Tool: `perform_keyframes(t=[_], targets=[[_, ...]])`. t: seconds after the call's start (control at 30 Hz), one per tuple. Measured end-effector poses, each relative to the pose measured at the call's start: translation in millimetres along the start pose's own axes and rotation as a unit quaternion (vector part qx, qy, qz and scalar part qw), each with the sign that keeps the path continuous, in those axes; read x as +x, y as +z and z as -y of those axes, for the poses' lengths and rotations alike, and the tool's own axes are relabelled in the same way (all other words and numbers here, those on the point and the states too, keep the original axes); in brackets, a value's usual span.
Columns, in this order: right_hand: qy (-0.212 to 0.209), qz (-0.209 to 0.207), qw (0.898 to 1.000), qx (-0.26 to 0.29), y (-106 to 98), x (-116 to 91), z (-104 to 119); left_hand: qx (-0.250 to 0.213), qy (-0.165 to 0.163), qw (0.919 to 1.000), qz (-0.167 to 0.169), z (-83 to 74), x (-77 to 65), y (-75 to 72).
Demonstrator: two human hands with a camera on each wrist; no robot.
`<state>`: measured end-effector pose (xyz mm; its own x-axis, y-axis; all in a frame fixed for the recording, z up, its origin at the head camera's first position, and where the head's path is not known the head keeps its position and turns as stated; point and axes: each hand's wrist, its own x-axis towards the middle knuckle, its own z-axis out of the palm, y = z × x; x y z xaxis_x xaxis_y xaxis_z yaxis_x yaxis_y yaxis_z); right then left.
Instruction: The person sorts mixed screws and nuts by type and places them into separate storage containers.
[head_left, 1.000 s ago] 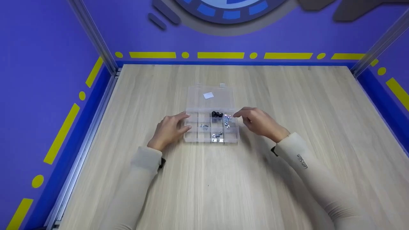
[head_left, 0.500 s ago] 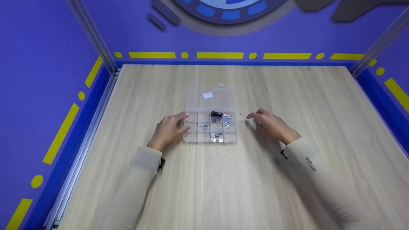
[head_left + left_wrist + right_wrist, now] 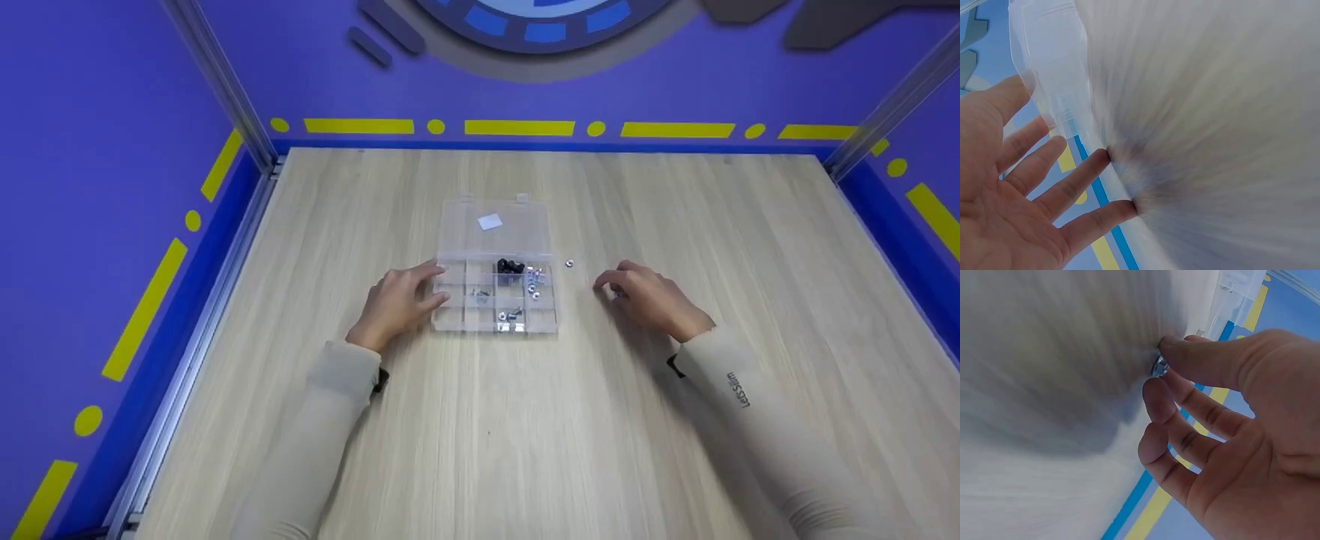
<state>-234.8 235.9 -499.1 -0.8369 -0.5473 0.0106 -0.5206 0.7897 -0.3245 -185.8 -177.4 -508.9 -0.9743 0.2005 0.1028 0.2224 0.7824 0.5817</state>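
Observation:
A clear plastic compartment box (image 3: 450, 324) lies on the table with its lid laid back; black parts and silver nuts and screws sit in some of its compartments. My left hand (image 3: 397, 304) is at its left side, fingers spread and fairly straight, thumb and index finger right at the wall (image 3: 1050, 62). To the right of the box, my right hand (image 3: 652, 300) is low over the table, its thumb and a bent finger pinching a shiny metal nut (image 3: 1159, 367). Another small nut (image 3: 569, 263) lies on the table between that hand and the box.
A white label (image 3: 490, 222) is on the opened lid (image 3: 517, 232). The wooden table (image 3: 480, 465) is bounded by blue panels (image 3: 360, 97) at the back and both sides, with metal posts at the corners.
My right hand has moved right, away from the box's right compartments, and a small nut now lies on the table beside the box. My left hand has stayed at the box's left side.

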Motion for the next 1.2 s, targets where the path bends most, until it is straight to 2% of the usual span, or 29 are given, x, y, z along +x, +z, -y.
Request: perform_keyframes(t=[0.43,0.63,0.83,1.2], targets=[[0.017,-0.010,1.000,0.018,5.0,-1.4,-4.4,-0.003,-0.004,1.0000,0.001,0.7,2.0,0.1],[0.007,-0.027,0.999,0.017,6.3,-3.8,-4.9,0.002,-0.004,1.0000,-0.002,-0.3,1.7,0.1],[0.007,-0.021,1.000,0.020,6.7,-3.8,-3.0,0.006,-0.005,1.0000,-0.002,-1.0,1.2,-0.2],[-0.049,-0.031,0.998,0.030,1.7,3.4,1.9,0.003,-0.003,1.0000,-0.001,0.1,0.5,-0.4]])
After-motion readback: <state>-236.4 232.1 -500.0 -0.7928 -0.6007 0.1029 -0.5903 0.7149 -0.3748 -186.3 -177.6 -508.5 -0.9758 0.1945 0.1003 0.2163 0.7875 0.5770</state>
